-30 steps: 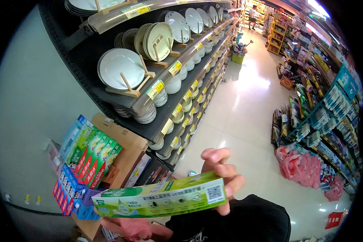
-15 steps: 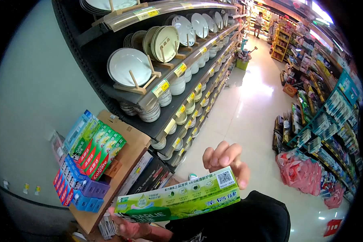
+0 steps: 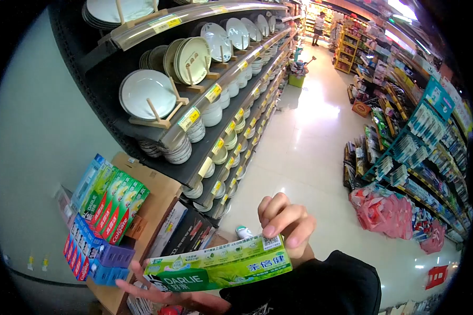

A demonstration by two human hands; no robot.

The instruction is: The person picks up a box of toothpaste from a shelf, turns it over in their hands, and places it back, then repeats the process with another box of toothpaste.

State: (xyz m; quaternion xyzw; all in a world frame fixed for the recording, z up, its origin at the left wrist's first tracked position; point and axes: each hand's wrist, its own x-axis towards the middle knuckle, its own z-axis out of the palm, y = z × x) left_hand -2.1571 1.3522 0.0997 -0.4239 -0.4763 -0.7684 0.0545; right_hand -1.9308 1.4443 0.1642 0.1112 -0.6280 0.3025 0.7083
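Note:
A long green Darlie toothpaste box [image 3: 220,267] is held in front of the body, its front face with the brand name turned toward the camera. My right hand [image 3: 288,223] pinches the box's right end from above, fingertips near the QR code. At the box's left end is my left hand [image 3: 168,295], with its fingers spread below and behind the box; part of it is hidden by the box. Stacked Colgate boxes [image 3: 118,207] and blue-and-red toothpaste boxes [image 3: 79,247] stand to the left on a cardboard carton [image 3: 155,184].
Shelves with plates [image 3: 148,94] and bowls run along the left of the aisle. A rack of hanging goods [image 3: 425,126] and pink plastic bags [image 3: 381,212] are on the right. Far down the aisle stands a person [image 3: 318,29]. A green bin [image 3: 296,80] sits by the shelves.
The box has rotated, so its Darlie front now shows instead of mainly its printed side. My left hand's fingers have spread. The view has shifted slightly.

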